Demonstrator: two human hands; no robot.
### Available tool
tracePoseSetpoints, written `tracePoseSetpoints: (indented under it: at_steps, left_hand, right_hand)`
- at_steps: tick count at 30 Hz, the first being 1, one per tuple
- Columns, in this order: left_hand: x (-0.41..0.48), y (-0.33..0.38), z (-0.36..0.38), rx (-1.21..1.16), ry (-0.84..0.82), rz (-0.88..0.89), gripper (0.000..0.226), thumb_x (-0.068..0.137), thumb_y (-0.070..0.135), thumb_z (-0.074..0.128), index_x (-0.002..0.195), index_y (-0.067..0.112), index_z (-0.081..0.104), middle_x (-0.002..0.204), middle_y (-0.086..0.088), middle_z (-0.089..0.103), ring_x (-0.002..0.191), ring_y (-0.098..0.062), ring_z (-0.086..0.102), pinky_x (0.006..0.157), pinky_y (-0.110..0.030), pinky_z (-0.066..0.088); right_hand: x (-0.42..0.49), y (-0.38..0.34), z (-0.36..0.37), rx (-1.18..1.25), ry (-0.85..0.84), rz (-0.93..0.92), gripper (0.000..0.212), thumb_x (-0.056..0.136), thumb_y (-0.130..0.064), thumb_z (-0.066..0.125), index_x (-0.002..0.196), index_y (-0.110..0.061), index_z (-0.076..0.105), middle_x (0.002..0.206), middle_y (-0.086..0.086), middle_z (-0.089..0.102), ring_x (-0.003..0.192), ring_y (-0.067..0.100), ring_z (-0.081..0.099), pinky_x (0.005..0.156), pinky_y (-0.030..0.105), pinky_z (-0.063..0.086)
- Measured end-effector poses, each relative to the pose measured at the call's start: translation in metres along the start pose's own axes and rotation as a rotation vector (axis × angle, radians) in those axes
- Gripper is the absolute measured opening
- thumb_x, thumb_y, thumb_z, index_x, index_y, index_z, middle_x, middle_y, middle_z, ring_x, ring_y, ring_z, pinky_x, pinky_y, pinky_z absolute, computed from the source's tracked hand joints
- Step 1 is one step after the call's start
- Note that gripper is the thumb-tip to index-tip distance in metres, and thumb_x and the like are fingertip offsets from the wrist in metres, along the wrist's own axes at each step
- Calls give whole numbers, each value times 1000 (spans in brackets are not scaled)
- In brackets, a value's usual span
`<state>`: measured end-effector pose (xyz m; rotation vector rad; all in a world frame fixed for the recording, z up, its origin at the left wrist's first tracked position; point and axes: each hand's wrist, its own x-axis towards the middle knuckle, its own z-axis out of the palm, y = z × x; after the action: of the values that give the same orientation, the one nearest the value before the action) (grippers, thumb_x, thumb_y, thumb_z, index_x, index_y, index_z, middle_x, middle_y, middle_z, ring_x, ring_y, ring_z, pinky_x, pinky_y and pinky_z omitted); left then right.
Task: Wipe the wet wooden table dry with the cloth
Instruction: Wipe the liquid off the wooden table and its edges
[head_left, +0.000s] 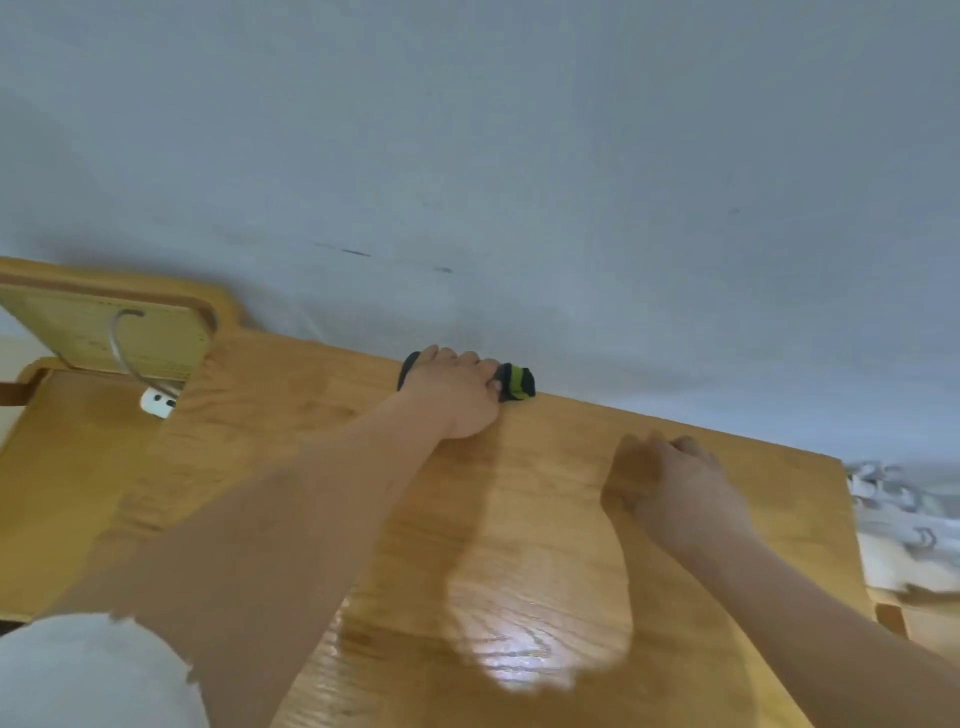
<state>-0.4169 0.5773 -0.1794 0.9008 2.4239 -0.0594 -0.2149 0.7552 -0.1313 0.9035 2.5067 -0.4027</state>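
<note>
The left hand (457, 395) reached to the far edge of the wooden tabletop (545, 519), where it met the pale wall (519, 156). Its grip was closed down on a dark cloth (514, 382) with yellow-green stripes, bunched small under the palm. The cloth's long axis ran along the far edge: a striped end stuck out past the fingertips to the right, and a dark end showed to the left of the hand.

The right hand (680, 488) rested on the tabletop nearer the right end, apart from the cloth, fingers curled loosely inward and holding nothing; motion blur hid how far they were curled.

A shiny patch (524, 660) glared on the near part of the tabletop. At the far left, a lighter wooden panel (104, 327) stood tilted above a lower wooden surface, with a grey cable (122, 353) looping down to a white plug (156, 402). Pale crumpled fabric (904, 519) lay beyond the tabletop's right end.
</note>
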Motion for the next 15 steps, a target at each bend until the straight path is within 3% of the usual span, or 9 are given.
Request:
tracePoseSetpoints:
  at_steps: [4, 12, 13, 15]
  left_hand:
    - [21, 92, 0, 7, 13, 30, 48, 108, 42, 17, 137, 19, 48, 135, -9, 58, 120, -32, 54, 103, -48, 41]
    - [48, 278, 29, 93, 38, 133, 51, 107, 42, 16, 145, 19, 42, 140, -10, 53, 125, -35, 49, 107, -52, 35]
    - [49, 293, 32, 105, 39, 152, 52, 108, 42, 16, 147, 20, 40, 144, -10, 51, 128, -35, 47, 108, -52, 34]
    - [50, 313, 35, 115, 33, 210, 53, 108, 43, 16, 153, 22, 34, 149, -10, 47, 132, -35, 45, 111, -52, 32]
  right_hand:
    - [-11, 83, -6, 55, 28, 43, 57, 91, -47, 62, 143, -28, 48, 143, -2, 41, 137, 23, 36, 92, 39, 49]
    - [-31, 214, 2, 166, 20, 142, 72, 87, -61, 67, 147, -29, 42, 148, 3, 37, 139, 26, 34, 97, 44, 50]
    - [-33, 220, 1, 170, -9, 144, 74, 87, -62, 67, 148, -31, 39, 148, 4, 38, 138, 27, 37, 94, 44, 51]
    - [-34, 223, 1, 130, -46, 149, 72, 89, -61, 66, 147, -32, 37, 142, 5, 41, 129, 28, 48, 73, 40, 49]
